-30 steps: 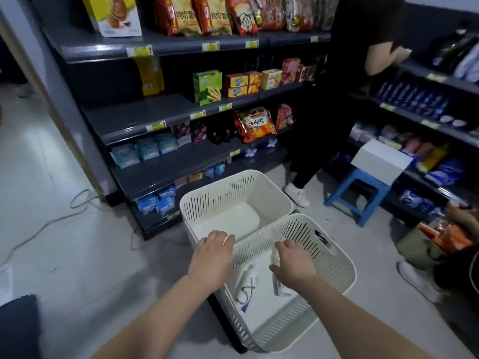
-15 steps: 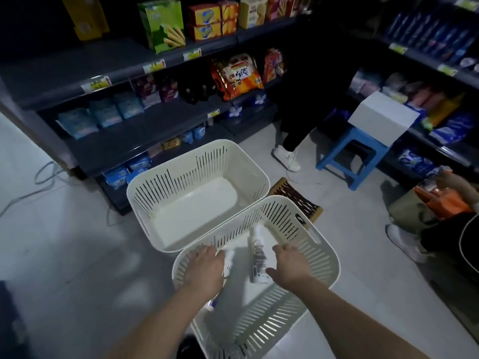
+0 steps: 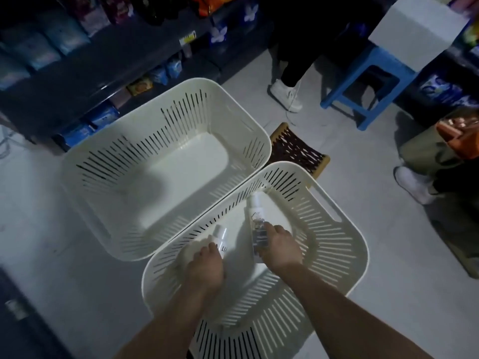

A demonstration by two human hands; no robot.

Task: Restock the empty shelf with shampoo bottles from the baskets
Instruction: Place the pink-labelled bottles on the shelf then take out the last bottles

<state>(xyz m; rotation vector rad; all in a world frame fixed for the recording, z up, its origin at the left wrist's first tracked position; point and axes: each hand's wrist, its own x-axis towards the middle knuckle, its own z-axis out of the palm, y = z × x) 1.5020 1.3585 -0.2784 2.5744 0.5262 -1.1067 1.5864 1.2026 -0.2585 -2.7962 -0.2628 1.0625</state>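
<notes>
Inside the near basket (image 3: 337,211), my left hand (image 3: 206,265) gripped one shampoo bottle (image 3: 222,237) while my right hand (image 3: 281,248) clasped a second bottle (image 3: 257,216).

Cream, white and blue against a pale grey floor (image 3: 51,255) and charcoal metal shelves (image 3: 64,89).
The far cream plastic basket (image 3: 108,164) and near cream plastic basket (image 3: 324,242) were striped with thin dark slits. The left white shampoo bottle (image 3: 222,237) bore dark lettering, the right white shampoo bottle (image 3: 255,211) a black-and-grey printed panel. The square plastic stool (image 3: 344,94) was bright blue; the woven mat (image 3: 295,151) brown with dark strips.
</notes>
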